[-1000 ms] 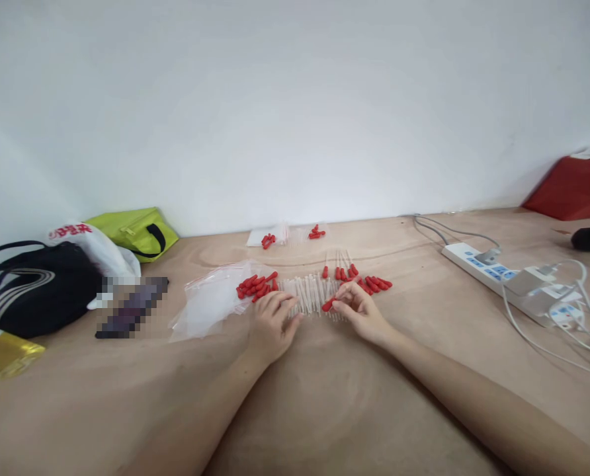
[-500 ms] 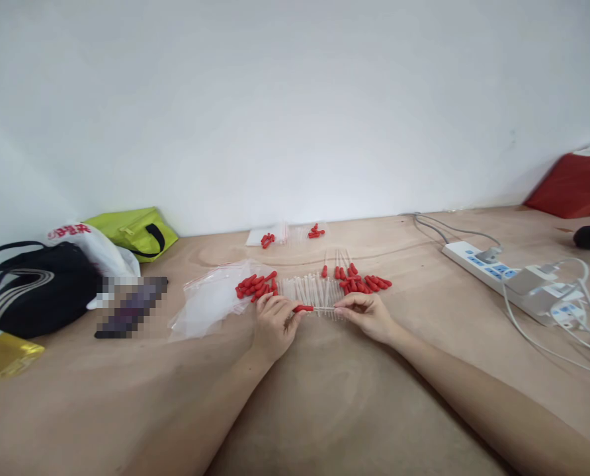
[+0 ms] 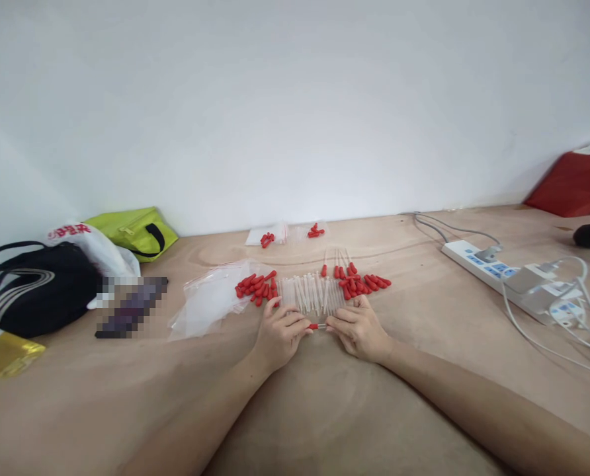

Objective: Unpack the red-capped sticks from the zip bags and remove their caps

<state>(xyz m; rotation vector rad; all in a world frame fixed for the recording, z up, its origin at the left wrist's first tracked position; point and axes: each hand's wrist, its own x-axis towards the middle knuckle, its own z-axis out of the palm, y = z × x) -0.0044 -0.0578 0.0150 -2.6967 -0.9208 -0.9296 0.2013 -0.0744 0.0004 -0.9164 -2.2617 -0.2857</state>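
Observation:
My left hand (image 3: 281, 332) and my right hand (image 3: 358, 329) meet low on the wooden table (image 3: 325, 410), fingers pinched. Between the fingertips is a thin clear tube with a red cap (image 3: 316, 326): the left fingers pinch the red cap end, the right fingers pinch the clear tube end. Just beyond the hands lies a row of clear tubes (image 3: 312, 293). A heap of loose red caps (image 3: 256, 286) lies at its left end and another heap of red caps (image 3: 362, 283) at its right end.
Clear plastic bags (image 3: 210, 297) lie left of the tubes; two small bags holding red caps (image 3: 285, 233) sit by the wall. A black bag (image 3: 37, 284), a green pouch (image 3: 133, 231) and a white bag are far left. A power strip (image 3: 493, 272) with cables lies right.
The hands drew back from the row toward me and came closer together, carrying one tube. The red cap now sits nearly hidden between the fingertips, where a longer stretch of tube showed before.

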